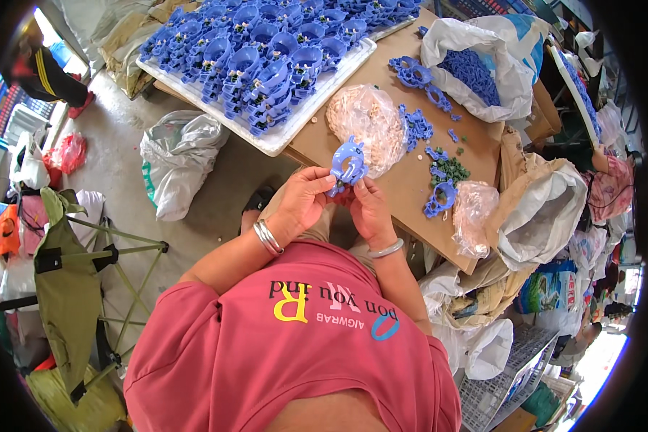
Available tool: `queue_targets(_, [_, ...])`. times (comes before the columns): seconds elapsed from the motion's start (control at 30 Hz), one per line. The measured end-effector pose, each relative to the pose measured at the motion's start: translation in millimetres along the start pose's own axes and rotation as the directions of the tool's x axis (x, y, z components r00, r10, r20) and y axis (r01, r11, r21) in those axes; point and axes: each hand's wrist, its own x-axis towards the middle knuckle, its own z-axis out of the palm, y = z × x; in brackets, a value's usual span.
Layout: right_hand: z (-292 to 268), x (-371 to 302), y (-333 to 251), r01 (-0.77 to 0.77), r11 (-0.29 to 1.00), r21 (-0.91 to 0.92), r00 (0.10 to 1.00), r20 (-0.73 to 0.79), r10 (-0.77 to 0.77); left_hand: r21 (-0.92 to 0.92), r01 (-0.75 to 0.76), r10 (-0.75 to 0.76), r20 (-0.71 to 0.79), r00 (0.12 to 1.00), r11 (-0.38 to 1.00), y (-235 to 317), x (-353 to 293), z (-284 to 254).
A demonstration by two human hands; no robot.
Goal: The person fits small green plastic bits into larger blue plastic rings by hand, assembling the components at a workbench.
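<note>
Our left hand (304,201) and right hand (373,214) pinch the blue plastic ring piece (348,150) above the bench's (314,146) near edge; we seem mid-fitting, which calls for steady fingers.

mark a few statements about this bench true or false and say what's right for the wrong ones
1. The left hand grips a blue ring-shaped plastic part. True.
2. The right wrist is bare. False: a silver bangle circles it.
3. The white tray is piled with blue plastic parts. True.
4. The larger clear bag of pale pieces lies on the floor. False: it rests on the brown tabletop.
5. The small green pieces lie to the right of the held part. True.
6. The olive folding chair is to the person's right. False: it is to the left.
</note>
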Motion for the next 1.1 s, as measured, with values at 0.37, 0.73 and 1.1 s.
queue_targets(0.37, [6, 7, 6, 0.001, 1.000, 0.014, 0.999, 0.052, -0.002, 0.067, -0.112, 0.114, -0.026, 0.993, 0.991, -3, -3, -1])
queue_targets(0.73, [6, 3, -5, -0.108, 0.993, -0.045, 0.988, 0.106, 0.112, -0.289, -0.319, 0.315, -0.059, 0.947, 0.903, 82, -23, 6])
queue_targets(1.1, [-19, 9, 1, -0.082, 0.989, -0.127, 0.996, 0.013, 0.085, -0.500, -0.403, 0.360, -0.185, 0.914, 0.766, 134, -17, -12])
